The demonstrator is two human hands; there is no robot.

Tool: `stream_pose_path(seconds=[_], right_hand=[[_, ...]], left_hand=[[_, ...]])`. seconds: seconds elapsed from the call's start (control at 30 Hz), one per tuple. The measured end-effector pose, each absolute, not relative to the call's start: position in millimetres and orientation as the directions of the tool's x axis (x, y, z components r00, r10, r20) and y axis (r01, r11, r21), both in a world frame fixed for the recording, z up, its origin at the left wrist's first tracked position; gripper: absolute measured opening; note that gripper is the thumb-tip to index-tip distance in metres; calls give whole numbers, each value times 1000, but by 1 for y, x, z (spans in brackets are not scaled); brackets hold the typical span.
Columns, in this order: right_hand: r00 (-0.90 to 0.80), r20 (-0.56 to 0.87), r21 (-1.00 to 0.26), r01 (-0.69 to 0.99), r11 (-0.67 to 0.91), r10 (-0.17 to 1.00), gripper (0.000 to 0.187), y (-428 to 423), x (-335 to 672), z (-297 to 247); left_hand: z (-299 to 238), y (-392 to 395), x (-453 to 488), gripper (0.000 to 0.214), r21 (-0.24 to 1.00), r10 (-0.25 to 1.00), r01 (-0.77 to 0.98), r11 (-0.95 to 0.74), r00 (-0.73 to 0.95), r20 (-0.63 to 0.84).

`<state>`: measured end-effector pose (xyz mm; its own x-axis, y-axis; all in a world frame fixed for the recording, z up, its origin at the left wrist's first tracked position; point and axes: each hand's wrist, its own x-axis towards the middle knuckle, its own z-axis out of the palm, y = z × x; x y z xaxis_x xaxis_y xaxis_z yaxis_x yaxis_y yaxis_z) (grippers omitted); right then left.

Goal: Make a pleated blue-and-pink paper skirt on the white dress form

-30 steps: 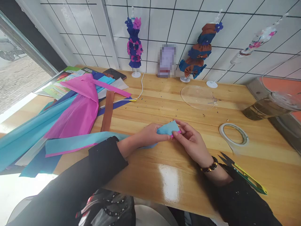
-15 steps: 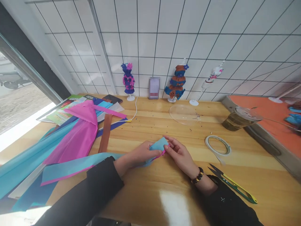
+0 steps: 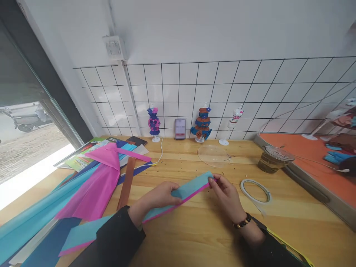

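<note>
A long strip of light blue paper with a pink edge [image 3: 191,190] stretches across the wooden table [image 3: 194,230] between my hands. My left hand [image 3: 160,194] is closed on the strip near its middle. My right hand [image 3: 226,193] pinches the strip's right end with its fingertips. The strip's left part runs under my left sleeve toward the table's near left corner.
Pink, blue and brown paper sheets [image 3: 94,185] lie at the left over magazines [image 3: 80,157]. A tape roll [image 3: 255,189], a drink cup [image 3: 274,158] and a clear lid [image 3: 214,155] sit to the right. Yellow snips [image 3: 289,246] lie by my right forearm. Small dressed figures [image 3: 154,123] stand along the tiled wall.
The folded blue paper has been pulled out into a straight strip as my right hand moved right. The camera has tilted up, showing more wall.
</note>
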<state>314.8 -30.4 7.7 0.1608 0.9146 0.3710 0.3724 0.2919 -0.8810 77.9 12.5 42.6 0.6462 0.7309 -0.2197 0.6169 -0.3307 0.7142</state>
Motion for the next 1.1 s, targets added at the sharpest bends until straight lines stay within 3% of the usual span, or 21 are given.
stream_pose_path(seconds=[0.17, 0.27, 0.37, 0.5, 0.6, 0.77, 0.9, 1.1], right_hand=[[196, 421, -837, 460, 295, 886, 27, -23, 332, 6], [233, 412, -864, 407, 296, 881, 30, -17, 345, 3], [298, 358, -908, 331, 256, 885, 34, -12, 357, 3], [374, 263, -957, 220, 191, 889, 38, -7, 369, 3], [409, 242, -963, 210, 168, 880, 40, -5, 378, 3], [528, 223, -967, 224, 119, 819, 41, -1, 398, 1], [653, 210, -960, 280, 25, 727, 32, -3, 413, 6], [703, 190, -911, 387, -144, 685, 10, -14, 426, 21]], left_hand=[[36, 15, 70, 21, 677, 704, 643, -358, 663, -257], [33, 17, 64, 21, 656, 703, 670, -348, 649, -290], [35, 18, 60, 19, 729, 710, 618, -293, 651, -267], [48, 22, 53, 27, 836, 596, 545, -61, 692, -407], [60, 26, 42, 34, 816, 546, 573, -80, 710, -445], [62, 36, 15, 24, 774, 471, 630, -63, 703, -534], [57, 43, -9, 27, 780, 453, 620, 79, 675, -582], [58, 51, -37, 29, 753, 462, 645, 129, 633, -621]])
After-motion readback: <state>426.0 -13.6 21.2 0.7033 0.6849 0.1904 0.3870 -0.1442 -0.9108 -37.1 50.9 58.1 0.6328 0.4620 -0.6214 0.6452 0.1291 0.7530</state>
